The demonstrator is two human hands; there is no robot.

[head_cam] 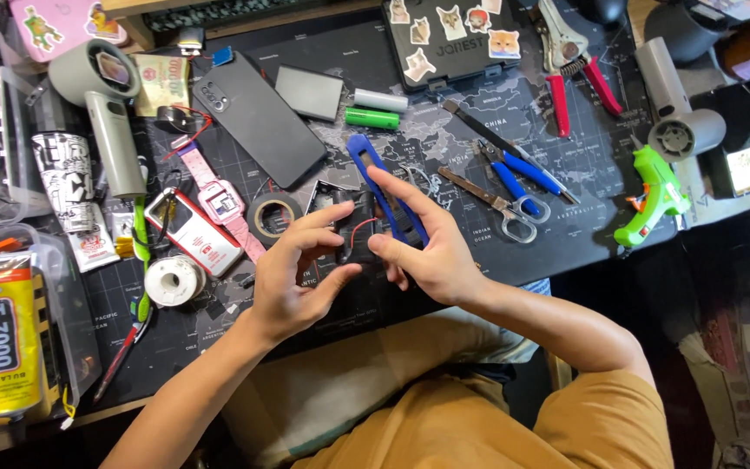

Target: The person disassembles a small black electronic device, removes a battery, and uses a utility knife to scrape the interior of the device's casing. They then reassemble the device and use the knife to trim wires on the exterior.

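Your left hand (292, 278) pinches a small black part w/ thin red wire (351, 227), fingers curled round it, mid-mat. Right hand (423, 252) grips the blue plastic cutter (379, 178) betw. thumb & forefinger. Blade's v. near fingertips: a slip could nick skin or the wire.

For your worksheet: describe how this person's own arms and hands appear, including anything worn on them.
Both forearms are bare to the frame edge, with no sleeves visible. The left hand and right hand wear no gloves, and no rings, watch or bracelet can be seen. The fingernails are short and unpainted.
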